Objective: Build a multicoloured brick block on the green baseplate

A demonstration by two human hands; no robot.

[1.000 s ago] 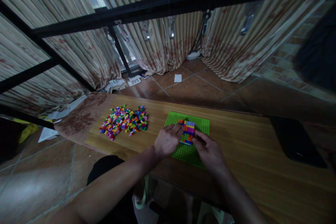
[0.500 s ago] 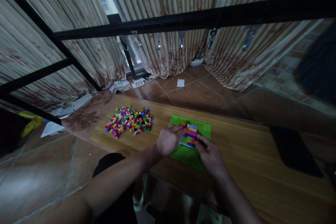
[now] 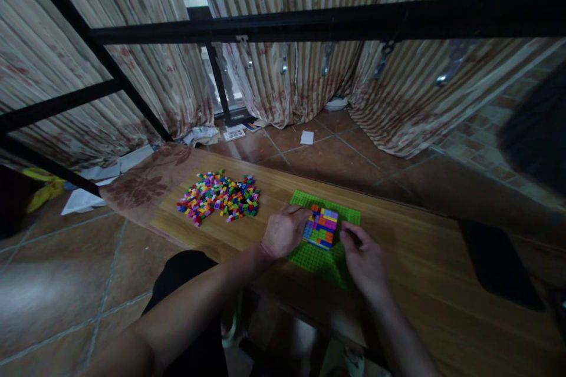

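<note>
A block of multicoloured toy bricks (image 3: 325,228), stacked in a neat rectangle, sits on a green studded baseplate (image 3: 347,212). My left hand (image 3: 283,232) is over the baseplate's left side, its fingers closed together at the upper left corner of the block. Whatever lies between those fingertips is too small to make out. On the other side, my right hand (image 3: 365,253) hovers just off the block's right edge, fingers loosely curled and thumb slightly apart, with nothing visible in them.
A loose pile of small coloured bricks (image 3: 219,197) lies on the wooden bench (image 3: 411,259), left of the baseplate. A dark flat object (image 3: 502,265) rests at the right end. A patterned cloth (image 3: 145,182) covers the left end. A black metal rail (image 3: 283,29) crosses behind.
My right hand has come away from the right side of the brick block. My left hand stays at the block's upper left. The view has shifted slightly.
</note>
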